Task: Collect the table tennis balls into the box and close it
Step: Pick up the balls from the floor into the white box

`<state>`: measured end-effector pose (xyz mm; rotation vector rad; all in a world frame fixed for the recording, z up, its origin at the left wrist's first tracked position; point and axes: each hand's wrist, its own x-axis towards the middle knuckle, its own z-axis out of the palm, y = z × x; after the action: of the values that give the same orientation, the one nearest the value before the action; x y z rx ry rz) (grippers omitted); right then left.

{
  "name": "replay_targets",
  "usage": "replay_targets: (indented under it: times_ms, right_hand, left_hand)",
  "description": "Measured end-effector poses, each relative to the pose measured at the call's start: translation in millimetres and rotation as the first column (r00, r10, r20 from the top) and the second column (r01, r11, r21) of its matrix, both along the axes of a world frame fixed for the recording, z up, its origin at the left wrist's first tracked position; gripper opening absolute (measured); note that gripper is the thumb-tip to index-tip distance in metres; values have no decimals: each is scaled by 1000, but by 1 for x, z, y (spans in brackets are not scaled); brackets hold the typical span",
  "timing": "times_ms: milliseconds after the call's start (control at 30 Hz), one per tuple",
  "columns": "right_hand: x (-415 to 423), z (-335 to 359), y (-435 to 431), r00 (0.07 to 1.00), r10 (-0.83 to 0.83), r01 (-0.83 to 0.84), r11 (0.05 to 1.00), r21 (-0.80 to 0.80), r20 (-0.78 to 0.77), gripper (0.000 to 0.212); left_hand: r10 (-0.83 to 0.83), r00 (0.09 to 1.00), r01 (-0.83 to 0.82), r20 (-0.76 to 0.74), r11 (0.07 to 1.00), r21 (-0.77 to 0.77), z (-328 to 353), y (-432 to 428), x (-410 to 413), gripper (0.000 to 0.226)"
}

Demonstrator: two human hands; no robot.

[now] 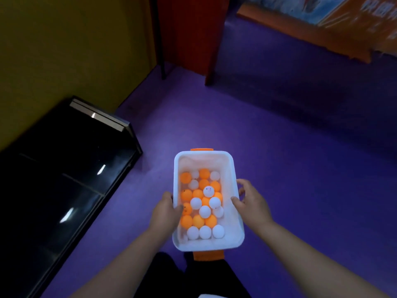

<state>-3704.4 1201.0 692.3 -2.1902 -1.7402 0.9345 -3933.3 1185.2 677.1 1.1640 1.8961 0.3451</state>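
Left hand [165, 209] and right hand [251, 205] are gripping opposite long walls of the lidless box [233, 168]. Its long axis is pointing away from the person, equidistant from both hands.

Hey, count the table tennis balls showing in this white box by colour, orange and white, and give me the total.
Orange table tennis balls: 12
White table tennis balls: 11
Total showing in the white plastic box: 23 (any lying underneath are hidden)
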Motion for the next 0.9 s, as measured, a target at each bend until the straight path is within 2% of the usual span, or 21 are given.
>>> replay_targets:
  times_ms: [300, 500, 900]
  right_hand:
    - [9, -33, 138, 985, 161, -156, 985, -79, 62, 44]
    - [-10, -66, 218, 988, 145, -134, 979, -155, 59, 43]
    - [-16, -204, 340, 940, 335, -300, 899, -319, 60, 53]
  left_hand:
    - [142, 988, -137, 59, 988, -76, -34, 101, 15, 20]
    - [189, 981, -180, 47, 971, -159, -67, 175, 3, 17]
    - [342, 940, -325, 0, 892, -313, -185, 264, 13, 13]
